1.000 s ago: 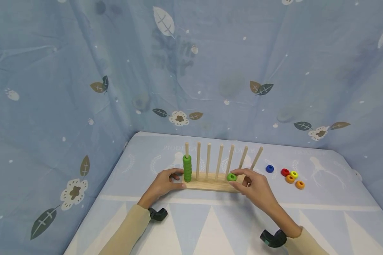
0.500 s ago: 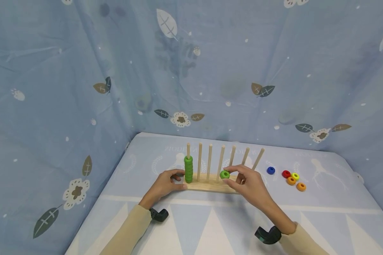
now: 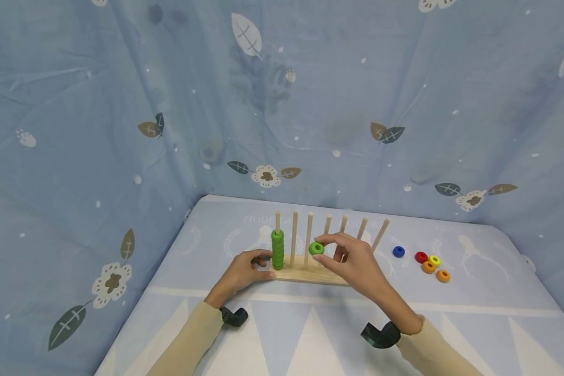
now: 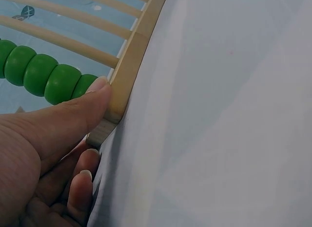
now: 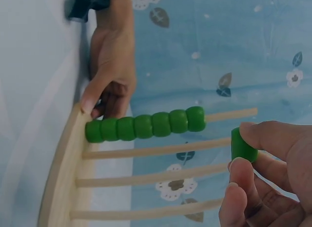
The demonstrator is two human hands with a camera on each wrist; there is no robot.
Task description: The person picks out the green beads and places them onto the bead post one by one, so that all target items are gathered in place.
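Observation:
A wooden peg rack stands on the table, its flat base [image 3: 305, 275] carrying several upright pegs. Green beads [image 3: 278, 251] are stacked on the leftmost peg, whose bare tip sticks out above them. My left hand [image 3: 241, 271] grips the left end of the base, thumb [image 4: 95, 102] near the lowest bead and fingers round the end. Between thumb and fingertips, my right hand [image 3: 359, 263] pinches a single green bead [image 3: 316, 248], its hole showing. In the right wrist view this held bead [image 5: 242, 146] is off the pegs, close to their tips.
On the table right of the rack lie a blue bead [image 3: 398, 251], a red bead [image 3: 421, 257], a yellow bead [image 3: 434, 260] and two orange beads [image 3: 443, 275]. A blue patterned cloth [image 3: 338, 104] hangs behind and at the sides.
My right hand has lifted the green bead from low over the base and carried it left toward the stacked peg. My left hand keeps its grip on the base's end.

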